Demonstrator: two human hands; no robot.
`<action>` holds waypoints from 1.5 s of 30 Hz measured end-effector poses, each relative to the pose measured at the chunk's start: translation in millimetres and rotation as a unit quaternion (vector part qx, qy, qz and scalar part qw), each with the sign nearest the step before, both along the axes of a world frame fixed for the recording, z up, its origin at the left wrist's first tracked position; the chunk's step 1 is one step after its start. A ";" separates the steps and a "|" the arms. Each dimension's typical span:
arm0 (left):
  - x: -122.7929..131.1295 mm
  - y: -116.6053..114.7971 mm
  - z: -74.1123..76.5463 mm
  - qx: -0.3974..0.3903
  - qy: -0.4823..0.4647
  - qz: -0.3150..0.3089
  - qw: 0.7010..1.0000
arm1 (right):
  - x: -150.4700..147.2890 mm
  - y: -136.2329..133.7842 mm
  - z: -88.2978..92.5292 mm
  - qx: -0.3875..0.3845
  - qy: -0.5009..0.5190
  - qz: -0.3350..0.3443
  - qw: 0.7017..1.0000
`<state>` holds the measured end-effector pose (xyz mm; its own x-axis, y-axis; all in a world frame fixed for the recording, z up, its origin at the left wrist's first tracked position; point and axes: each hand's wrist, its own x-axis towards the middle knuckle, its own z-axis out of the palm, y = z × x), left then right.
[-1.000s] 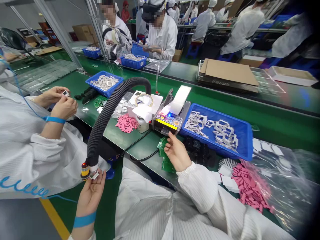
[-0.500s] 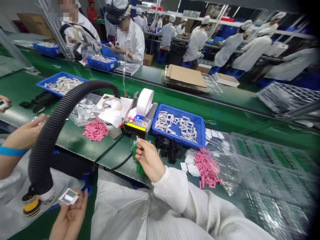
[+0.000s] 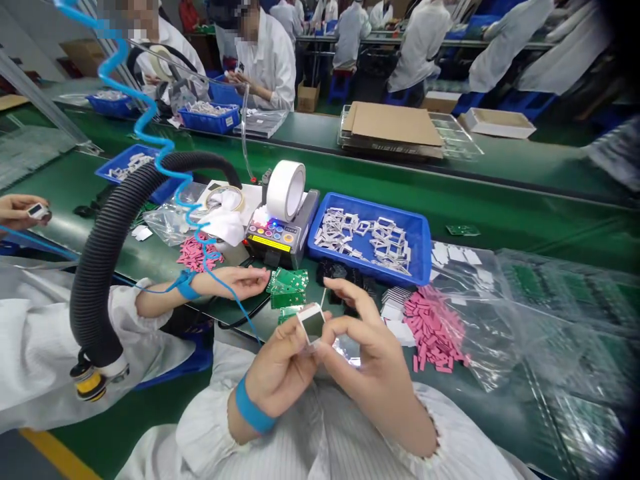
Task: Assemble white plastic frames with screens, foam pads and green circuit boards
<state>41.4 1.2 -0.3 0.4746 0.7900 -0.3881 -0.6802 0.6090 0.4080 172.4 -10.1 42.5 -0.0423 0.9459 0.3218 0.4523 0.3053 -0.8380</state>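
Note:
My left hand (image 3: 277, 363), with a blue wristband, and my right hand (image 3: 367, 353) meet low in the middle of the view. Both hold a small square part (image 3: 311, 323) with a dark window in a pale frame. The right fingers curl against its edge. A scrap of shiny film (image 3: 347, 350) shows below my right fingers. Green circuit boards (image 3: 287, 288) lie just beyond my hands on the green bench (image 3: 500, 237). Another person's hand (image 3: 243, 281), with a blue strap at the wrist, rests close to those boards.
A blue tray of pale frames (image 3: 330, 198) stands beyond the boards, beside a tape dispenser (image 3: 273, 243). Pink strips (image 3: 435, 327) spill from a clear bag on the right. A black corrugated hose (image 3: 97, 267) arches at the left, and a blue coiled cord (image 3: 150, 127) hangs across it.
My right hand has left the green boards and joined my left on the square part. The view has swung, and another person's arm now reaches in beside the boards.

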 end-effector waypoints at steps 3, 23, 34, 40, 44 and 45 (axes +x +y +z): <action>6.0 -0.7 2.0 0.003 0.000 0.001 1.000 | 5.4 3.3 -1.8 0.022 -0.024 -0.038 0.999; 4.9 4.4 -2.4 -0.038 -0.014 0.042 0.998 | 3.6 16.4 -22.7 0.153 -0.173 -0.075 0.970; -61.1 -0.4 -34.1 0.007 0.137 0.149 0.979 | 30.2 14.4 -83.5 0.085 -0.330 0.105 0.934; -80.2 -8.0 -37.8 0.133 0.331 0.108 0.928 | 11.2 27.6 -99.0 0.002 -0.363 0.092 0.927; -82.3 0.1 -31.4 0.225 0.399 0.067 0.886 | 3.3 30.3 -99.7 -0.038 -0.334 0.082 0.938; -83.4 3.0 -30.1 0.248 0.408 0.059 0.877 | 4.2 30.5 -99.0 -0.048 -0.318 0.079 0.943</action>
